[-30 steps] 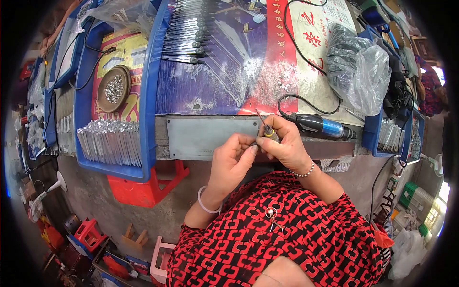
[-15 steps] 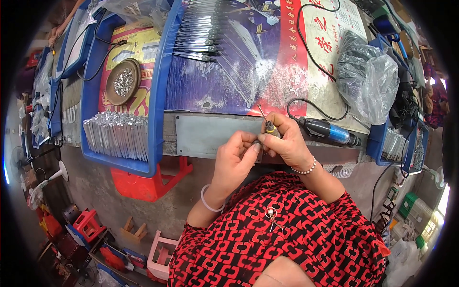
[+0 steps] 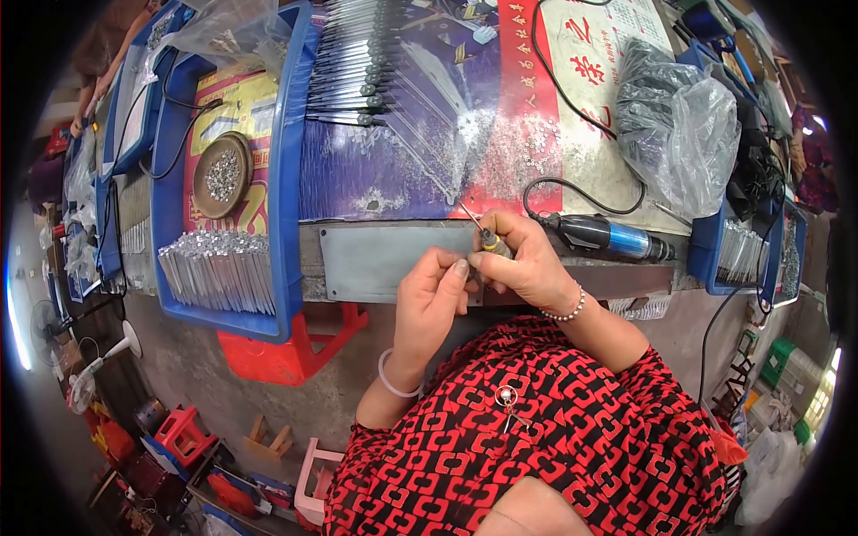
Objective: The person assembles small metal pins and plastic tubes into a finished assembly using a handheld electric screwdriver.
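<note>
My right hand (image 3: 527, 272) is closed around a small screwdriver (image 3: 490, 241) with a dark handle and a yellow band. Its thin shaft points up and to the left, toward the table edge. Beside it, my left hand (image 3: 427, 304) has thumb and fingertips pinched together; whatever is between them is too small or hidden to name. Both hands are close together in front of a grey metal plate (image 3: 366, 263) on the table's front edge. To the right of my right hand lies a blue and black power tool (image 3: 617, 239) with a black cord.
At left stands a blue tray (image 3: 290, 214) holding upright metal strips (image 3: 219, 272) and a round bowl (image 3: 207, 183) of small metal pieces. Long metal rods (image 3: 344, 76) lie in a row at the back. A clear plastic bag (image 3: 688, 134) lies at right. Below is a red stool (image 3: 268, 357).
The view has shifted slightly. My fingertips have drawn a little apart, and the screwdriver leans further left. The rods, trays and power tool look unmoved.
</note>
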Motion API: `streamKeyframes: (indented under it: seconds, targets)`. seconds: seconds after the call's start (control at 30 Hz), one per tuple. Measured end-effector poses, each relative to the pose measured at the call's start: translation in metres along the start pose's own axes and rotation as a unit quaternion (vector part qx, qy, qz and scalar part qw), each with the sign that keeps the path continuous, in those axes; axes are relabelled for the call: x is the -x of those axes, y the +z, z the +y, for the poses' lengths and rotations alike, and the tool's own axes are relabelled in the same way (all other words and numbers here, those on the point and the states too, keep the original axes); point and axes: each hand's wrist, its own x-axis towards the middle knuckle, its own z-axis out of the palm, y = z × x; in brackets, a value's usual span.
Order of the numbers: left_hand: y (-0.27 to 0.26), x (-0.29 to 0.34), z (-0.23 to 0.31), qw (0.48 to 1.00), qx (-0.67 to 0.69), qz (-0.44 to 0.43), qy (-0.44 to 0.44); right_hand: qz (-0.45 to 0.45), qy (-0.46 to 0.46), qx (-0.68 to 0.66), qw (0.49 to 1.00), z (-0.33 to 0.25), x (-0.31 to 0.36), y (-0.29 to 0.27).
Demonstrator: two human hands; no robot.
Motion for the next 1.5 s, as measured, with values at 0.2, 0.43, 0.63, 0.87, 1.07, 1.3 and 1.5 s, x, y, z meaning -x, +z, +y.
streamKeyframes:
  seconds: [0.2, 0.43, 0.63, 0.87, 1.07, 1.3, 1.5]
  targets:
    - [0.006, -0.002, 0.003, 1.000, 0.010, -0.005, -0.014, 0.010, 0.000, -0.006, 1.000, -0.001, 0.002, -0.005]
    - [0.011, -0.003, 0.003, 1.000, 0.005, 0.006, -0.011, 0.020, -0.004, -0.018, 1.000, 0.000, 0.001, -0.006]
    - [0.008, -0.005, 0.000, 1.000, -0.002, -0.001, 0.001, 0.011, -0.006, -0.019, 1.000, 0.000, 0.000, -0.007]
    - [0.008, -0.005, 0.003, 1.000, 0.004, -0.001, -0.016, 0.014, -0.004, -0.016, 1.000, 0.001, -0.001, -0.006]
    - [0.008, -0.003, 0.002, 0.999, 0.022, 0.002, -0.027, 0.013, -0.012, -0.004, 1.000, 0.004, -0.003, -0.006]
    - [0.015, -0.002, 0.005, 1.000, 0.010, 0.016, -0.010, 0.029, -0.019, -0.026, 0.999, 0.005, -0.005, -0.007]
    - [0.013, -0.006, 0.005, 0.927, -0.328, 0.053, 0.173, 0.041, -0.033, 0.062, 0.997, -0.011, 0.002, -0.012]
